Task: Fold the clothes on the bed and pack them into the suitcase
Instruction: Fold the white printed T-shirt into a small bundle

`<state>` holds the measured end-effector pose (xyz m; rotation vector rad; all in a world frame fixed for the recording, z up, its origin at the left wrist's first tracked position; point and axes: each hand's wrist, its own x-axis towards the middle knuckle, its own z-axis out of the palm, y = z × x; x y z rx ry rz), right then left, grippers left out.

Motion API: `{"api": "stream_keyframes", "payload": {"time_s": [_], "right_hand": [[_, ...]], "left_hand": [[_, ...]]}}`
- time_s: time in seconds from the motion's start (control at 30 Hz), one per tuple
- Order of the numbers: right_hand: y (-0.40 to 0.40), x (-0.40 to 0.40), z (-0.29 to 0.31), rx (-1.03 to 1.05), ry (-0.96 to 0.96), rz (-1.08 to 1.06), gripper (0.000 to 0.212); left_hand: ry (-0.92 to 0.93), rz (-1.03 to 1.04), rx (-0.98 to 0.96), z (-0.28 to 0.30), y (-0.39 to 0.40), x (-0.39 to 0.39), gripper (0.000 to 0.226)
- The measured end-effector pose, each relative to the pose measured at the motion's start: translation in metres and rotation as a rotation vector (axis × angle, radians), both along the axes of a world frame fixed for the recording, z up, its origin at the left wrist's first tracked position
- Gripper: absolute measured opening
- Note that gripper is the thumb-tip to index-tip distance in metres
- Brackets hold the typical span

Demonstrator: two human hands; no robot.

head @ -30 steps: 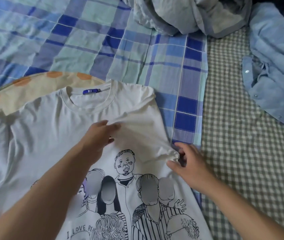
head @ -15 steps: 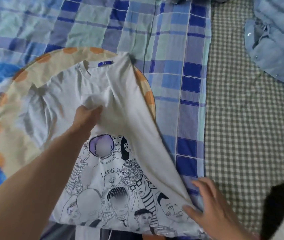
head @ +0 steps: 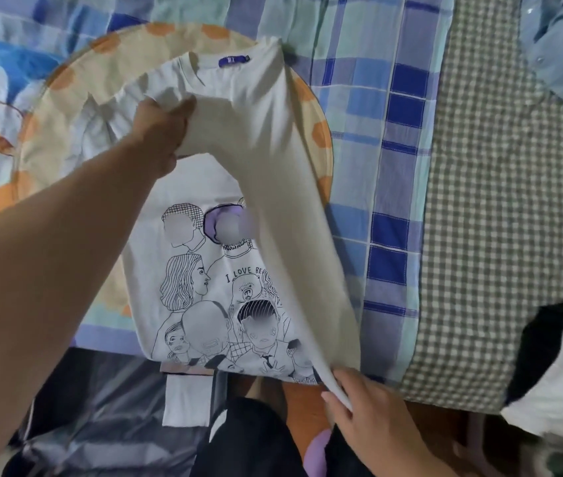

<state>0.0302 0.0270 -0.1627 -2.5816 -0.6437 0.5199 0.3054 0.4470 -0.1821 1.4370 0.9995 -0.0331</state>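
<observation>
1. While we look down over the bed [head: 500, 235], a white T-shirt [head: 197, 270] with drawn faces lies printed side up near the bed's edge, on a round patterned cushion [head: 77, 74] and a checked blue sheet [head: 386, 160].
2. Our left hand [head: 161, 132] grips the shirt's right side near the shoulder, fingers curled round the cloth, and lifts it over the chest.
3. Our right hand [head: 369, 421] pinches the same side at the hem [head: 336, 390], just off the bed's edge.
4. The raised strip hangs taut between our hands. Uneven pulling could set the fold crooked, or drag the hem off the bed.
5. A blue shirt [head: 562, 53] lies crumpled, well apart. We cannot make out a suitcase for certain.
</observation>
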Motion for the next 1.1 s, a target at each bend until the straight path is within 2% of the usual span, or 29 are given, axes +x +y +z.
{"api": "stream_keyframes", "payload": {"time_s": [0.1,0.17,0.27,0.33,0.4,0.47,0.57,0.63,0.7,0.8,0.87,0.93,1.0,1.1], "right_hand": [[0.022,-0.009,-0.019,-0.115,0.088,0.081,0.033],[0.032,-0.012,-0.030,-0.265,0.107,0.116,0.028],[0.029,0.003,-0.026,-0.312,0.159,-0.013,0.017],[0.023,0.023,-0.018,-0.284,0.100,-0.141,0.015],[0.020,0.047,-0.017,-0.274,0.170,-0.296,0.029],[0.019,0.064,-0.026,-0.288,0.360,-0.402,0.040],[0.016,0.075,-0.037,-0.316,0.470,-0.361,0.020],[0.011,0.078,-0.035,-0.293,0.508,-0.352,0.019],[0.008,0.081,-0.030,-0.290,0.527,-0.322,0.020],[0.008,0.085,-0.023,-0.272,0.599,-0.305,0.022],[0.008,0.085,-0.023,-0.245,0.648,-0.352,0.022],[0.008,0.082,-0.024,-0.221,0.695,-0.412,0.018],[0.007,0.073,-0.029,-0.211,0.741,-0.435,0.023],[0.005,0.063,-0.030,-0.348,0.650,-0.344,0.024]], "left_hand": [[-0.055,0.069,-0.011,-0.005,0.004,-0.017,0.027],[0.038,0.072,-0.014,-0.016,0.003,-0.038,0.016],[0.282,0.058,0.095,-0.033,-0.025,-0.093,0.020],[0.283,0.070,-0.032,-0.038,-0.066,-0.142,0.019],[0.321,0.011,-0.086,-0.039,-0.114,-0.192,0.025],[0.403,-0.095,-0.034,-0.043,-0.153,-0.235,0.031],[0.493,-0.224,-0.008,-0.042,-0.191,-0.269,0.018],[0.504,-0.290,-0.070,-0.039,-0.203,-0.276,0.023],[0.446,-0.245,-0.146,-0.033,-0.206,-0.282,0.033],[0.322,-0.130,-0.318,-0.029,-0.205,-0.301,0.027],[0.289,-0.184,-0.407,-0.033,-0.207,-0.320,0.033],[0.355,-0.316,-0.362,-0.042,-0.211,-0.339,0.033],[0.447,-0.395,-0.241,-0.048,-0.214,-0.354,0.025],[0.541,-0.405,-0.166,-0.061,-0.219,-0.372,0.014]]}}
